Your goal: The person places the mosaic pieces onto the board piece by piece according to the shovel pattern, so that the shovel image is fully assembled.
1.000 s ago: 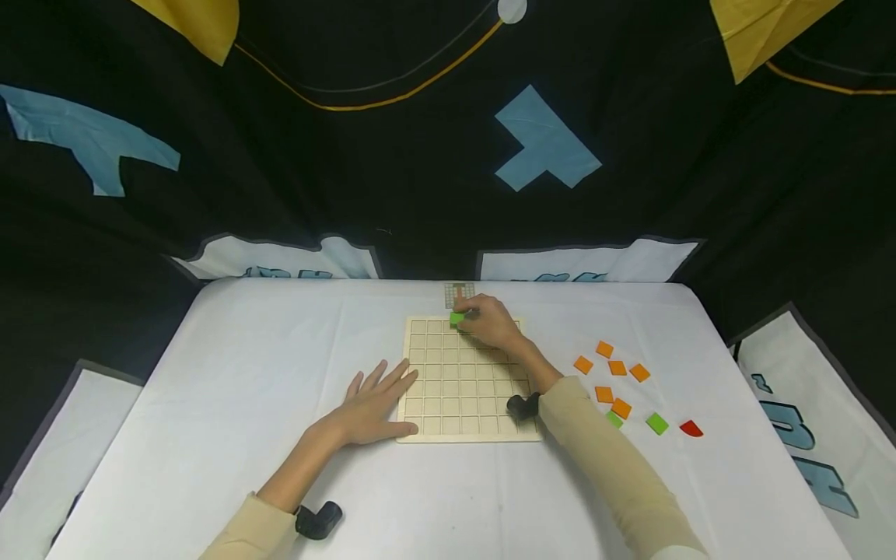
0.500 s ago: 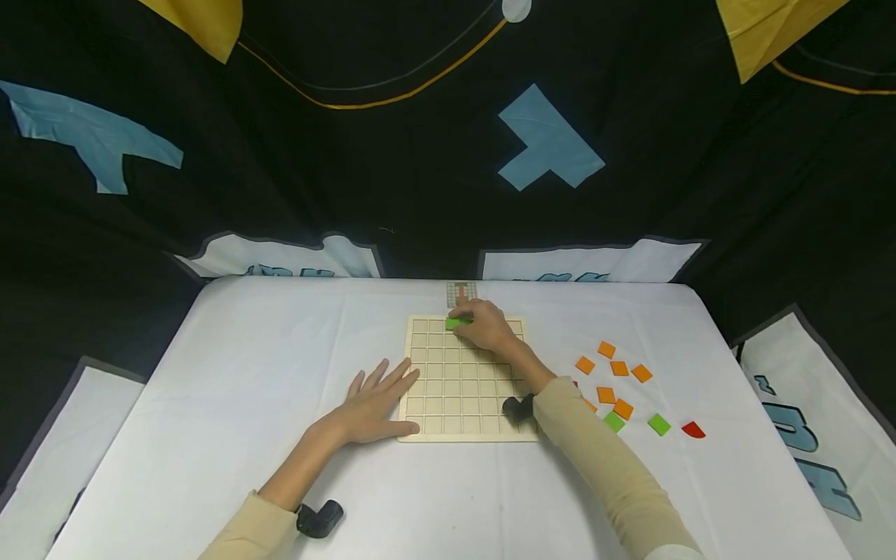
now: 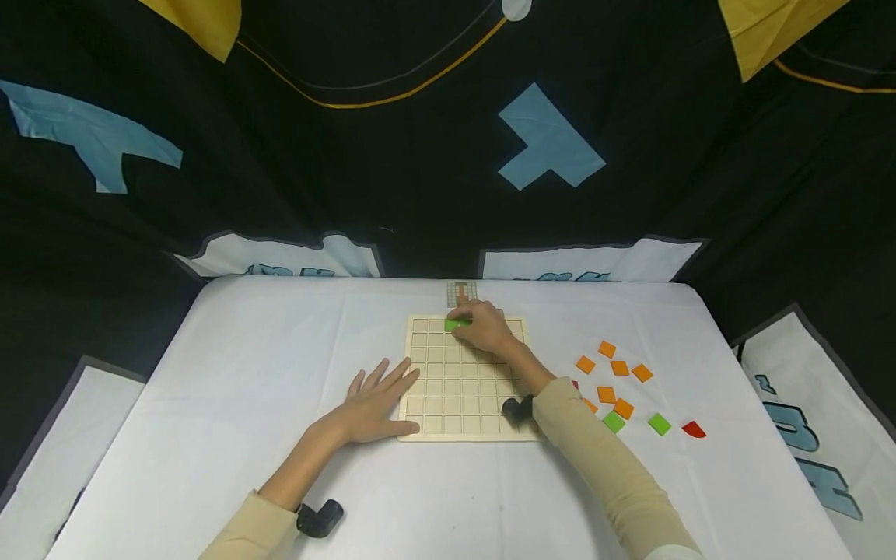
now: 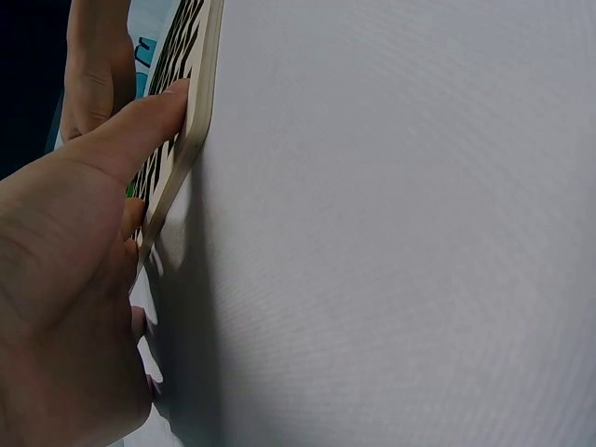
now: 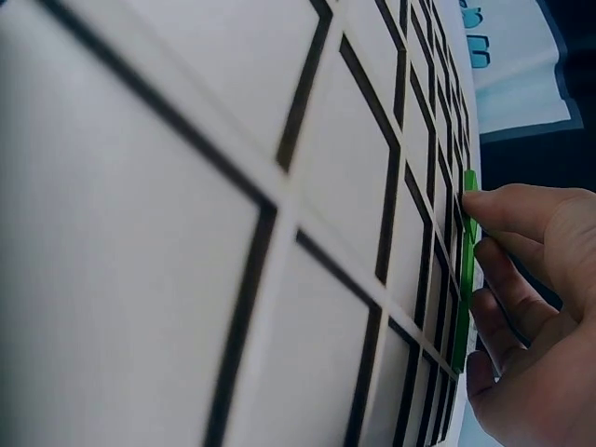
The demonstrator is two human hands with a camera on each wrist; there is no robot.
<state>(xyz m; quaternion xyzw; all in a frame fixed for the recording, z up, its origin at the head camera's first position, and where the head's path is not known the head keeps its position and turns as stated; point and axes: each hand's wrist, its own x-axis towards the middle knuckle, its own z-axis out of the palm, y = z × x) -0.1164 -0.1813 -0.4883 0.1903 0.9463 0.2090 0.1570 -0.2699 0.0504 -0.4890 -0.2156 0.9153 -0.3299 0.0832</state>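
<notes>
The right hand (image 3: 483,327) pinches a flat green tile (image 3: 451,325), farther left than one second before; the spread left hand (image 3: 367,412) touches the pale wooden gridded board (image 3: 451,403).

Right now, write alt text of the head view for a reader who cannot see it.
A person's right hand pinches a green tile at the far edge of a gridded board, while the left hand lies spread at its left edge. On the white table to the right lie orange tiles, two green ones and red pieces.
</notes>
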